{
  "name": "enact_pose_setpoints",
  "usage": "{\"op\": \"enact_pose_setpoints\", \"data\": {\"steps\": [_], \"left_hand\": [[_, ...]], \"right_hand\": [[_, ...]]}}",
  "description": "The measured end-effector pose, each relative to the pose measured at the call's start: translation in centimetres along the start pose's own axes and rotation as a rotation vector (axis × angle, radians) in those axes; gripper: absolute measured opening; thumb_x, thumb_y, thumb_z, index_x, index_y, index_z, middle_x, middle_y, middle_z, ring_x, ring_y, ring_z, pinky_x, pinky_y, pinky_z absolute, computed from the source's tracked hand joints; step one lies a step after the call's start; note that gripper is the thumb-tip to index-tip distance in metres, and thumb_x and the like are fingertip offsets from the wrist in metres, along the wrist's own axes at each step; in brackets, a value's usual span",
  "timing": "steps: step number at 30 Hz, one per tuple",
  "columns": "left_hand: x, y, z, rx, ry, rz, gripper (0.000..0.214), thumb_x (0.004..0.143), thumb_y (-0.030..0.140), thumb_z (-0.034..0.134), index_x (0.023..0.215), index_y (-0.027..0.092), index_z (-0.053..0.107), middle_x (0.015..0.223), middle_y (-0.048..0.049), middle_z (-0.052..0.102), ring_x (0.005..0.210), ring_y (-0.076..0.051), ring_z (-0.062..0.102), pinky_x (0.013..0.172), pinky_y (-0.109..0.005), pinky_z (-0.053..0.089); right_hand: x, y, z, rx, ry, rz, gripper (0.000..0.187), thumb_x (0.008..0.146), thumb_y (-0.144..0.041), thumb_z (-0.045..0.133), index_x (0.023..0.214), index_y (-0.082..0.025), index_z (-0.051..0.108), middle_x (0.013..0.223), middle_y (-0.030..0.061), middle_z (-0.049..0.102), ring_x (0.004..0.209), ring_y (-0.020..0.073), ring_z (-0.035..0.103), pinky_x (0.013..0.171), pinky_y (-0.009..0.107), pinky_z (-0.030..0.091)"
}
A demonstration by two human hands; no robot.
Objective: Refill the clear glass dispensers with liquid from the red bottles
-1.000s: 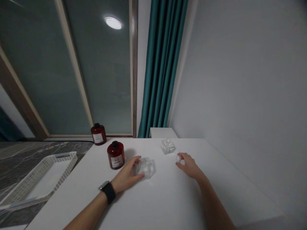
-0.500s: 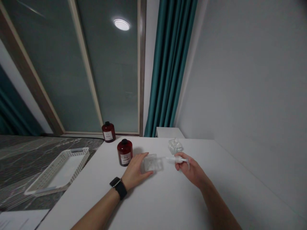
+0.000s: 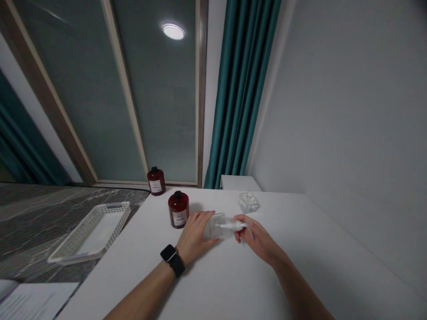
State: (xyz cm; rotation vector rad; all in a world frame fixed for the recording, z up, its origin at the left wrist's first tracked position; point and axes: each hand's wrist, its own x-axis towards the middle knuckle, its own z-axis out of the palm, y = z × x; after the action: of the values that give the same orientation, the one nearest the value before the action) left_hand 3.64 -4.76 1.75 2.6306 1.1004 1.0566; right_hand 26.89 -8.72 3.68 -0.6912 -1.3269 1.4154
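My left hand (image 3: 196,238), with a black watch (image 3: 172,259) on its wrist, is wrapped around a clear bottle (image 3: 216,218). The bottle looks tilted or lying, its mouth toward my right hand. A white pump head (image 3: 237,226) is pinched in the fingers of my right hand (image 3: 260,240). Its thin tube overlaps the bottle; whether it is inside the neck I cannot tell. Just behind my left hand stands a dark red bottle (image 3: 178,208) with a black cap and pale label. Beyond my right hand lies a clear, crumpled-looking plastic item (image 3: 248,202).
Another dark red bottle (image 3: 156,181) stands at the far left corner of the white table (image 3: 227,284). Left of the table, lower down, is a white perforated basket (image 3: 96,254). Papers (image 3: 40,297) lie at bottom left. A wall (image 3: 360,133) borders the right side.
My right hand has moved left, bringing the pump's tube over the clear bottle. My left hand keeps its hold. The whole view has shifted slightly.
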Motion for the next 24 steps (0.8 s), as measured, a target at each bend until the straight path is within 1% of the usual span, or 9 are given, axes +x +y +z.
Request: {"op": "enact_pose_setpoints", "data": {"steps": [2, 5, 7, 9, 12, 15, 17, 20, 24], "left_hand": [[0.0, 0.1, 0.1, -0.027, -0.015, -0.008, 0.076, 0.074, 0.025, 0.081, 0.138, 0.021, 0.041, 0.126, -0.0105, 0.062, 0.112, -0.031, 0.055, 0.096, -0.049, 0.047], [-0.1, 0.1, 0.3, -0.115, -0.038, -0.051, 0.075, 0.072, 0.026, 0.083, 0.137, 0.022, 0.043, 0.128, -0.0103, 0.061, 0.116, -0.032, 0.055, 0.101, -0.05, 0.045], [-0.1, 0.0, 0.3, -0.193, -0.047, -0.112, 0.074, 0.072, 0.027, 0.083, 0.135, 0.021, 0.045, 0.129, -0.0109, 0.06, 0.118, -0.031, 0.056, 0.104, -0.05, 0.044], [-0.2, -0.1, 0.4, -0.271, -0.061, -0.179, 0.073, 0.07, 0.028, 0.084, 0.133, 0.021, 0.047, 0.128, -0.0116, 0.061, 0.116, -0.031, 0.058, 0.102, -0.05, 0.046], [-0.1, -0.4, 0.3, -0.37, -0.089, -0.231, 0.074, 0.068, 0.028, 0.085, 0.132, 0.02, 0.049, 0.125, -0.0116, 0.062, 0.112, -0.03, 0.06, 0.099, -0.048, 0.049], [0.1, -0.7, 0.3, -0.455, -0.112, -0.248, 0.074, 0.068, 0.024, 0.084, 0.133, 0.019, 0.049, 0.127, -0.0118, 0.062, 0.113, -0.029, 0.06, 0.101, -0.046, 0.048], [0.2, -0.9, 0.2, -0.496, -0.127, -0.257, 0.071, 0.068, 0.022, 0.083, 0.131, 0.019, 0.05, 0.127, -0.0119, 0.061, 0.114, -0.029, 0.06, 0.102, -0.046, 0.047], [0.2, -1.1, 0.0, -0.518, -0.148, -0.245, 0.066, 0.067, 0.023, 0.084, 0.124, 0.018, 0.052, 0.123, -0.0116, 0.062, 0.113, -0.029, 0.06, 0.101, -0.045, 0.048], [0.1, -1.2, 0.0, -0.497, -0.13, -0.185, 0.061, 0.068, 0.029, 0.084, 0.119, 0.019, 0.052, 0.116, -0.0099, 0.062, 0.108, -0.028, 0.06, 0.098, -0.045, 0.049]], "right_hand": [[0.3, 0.0, 0.2, -0.076, 0.0, 0.016, 0.049, 0.088, -0.065, 0.053, 0.104, -0.02, 0.065, 0.077, 0.0022, 0.056, 0.07, 0.0182, 0.05, 0.067, 0.031, 0.039], [1.2, -0.6, 0.6, -0.294, 0.047, -0.022, 0.043, 0.094, -0.058, 0.047, 0.098, -0.02, 0.065, 0.078, 0.0017, 0.057, 0.073, 0.0181, 0.05, 0.071, 0.031, 0.039], [2.2, -1.3, 1.2, -0.436, 0.058, -0.059, 0.036, 0.096, -0.051, 0.045, 0.096, -0.021, 0.066, 0.082, 0.0013, 0.057, 0.077, 0.0182, 0.051, 0.074, 0.031, 0.039], [3.2, -1.7, 2.0, -0.537, 0.043, -0.074, 0.028, 0.093, -0.044, 0.051, 0.101, -0.022, 0.065, 0.088, 0.0013, 0.057, 0.081, 0.0186, 0.053, 0.076, 0.031, 0.041], [4.7, -1.4, 3.3, -0.619, 0.044, -0.125, 0.024, 0.091, -0.039, 0.052, 0.096, -0.02, 0.067, 0.093, 0.0036, 0.059, 0.088, 0.0202, 0.056, 0.078, 0.032, 0.042], [5.2, -0.2, 4.0, -0.607, 0.086, -0.137, 0.026, 0.093, -0.039, 0.048, 0.091, -0.019, 0.066, 0.091, 0.0048, 0.064, 0.087, 0.0208, 0.059, 0.076, 0.032, 0.043], [4.8, 0.6, 4.2, -0.59, 0.129, -0.16, 0.026, 0.093, -0.039, 0.047, 0.095, -0.02, 0.065, 0.093, 0.0054, 0.067, 0.088, 0.021, 0.06, 0.077, 0.033, 0.043], [3.6, 1.3, 4.0, -0.617, 0.158, -0.236, 0.027, 0.092, -0.038, 0.05, 0.107, -0.02, 0.063, 0.104, 0.0068, 0.068, 0.096, 0.0221, 0.061, 0.083, 0.034, 0.044], [2.2, 1.5, 3.8, -0.673, 0.137, -0.293, 0.041, 0.089, -0.034, 0.057, 0.128, -0.021, 0.053, 0.114, 0.0076, 0.068, 0.104, 0.0231, 0.06, 0.089, 0.035, 0.044]]}}
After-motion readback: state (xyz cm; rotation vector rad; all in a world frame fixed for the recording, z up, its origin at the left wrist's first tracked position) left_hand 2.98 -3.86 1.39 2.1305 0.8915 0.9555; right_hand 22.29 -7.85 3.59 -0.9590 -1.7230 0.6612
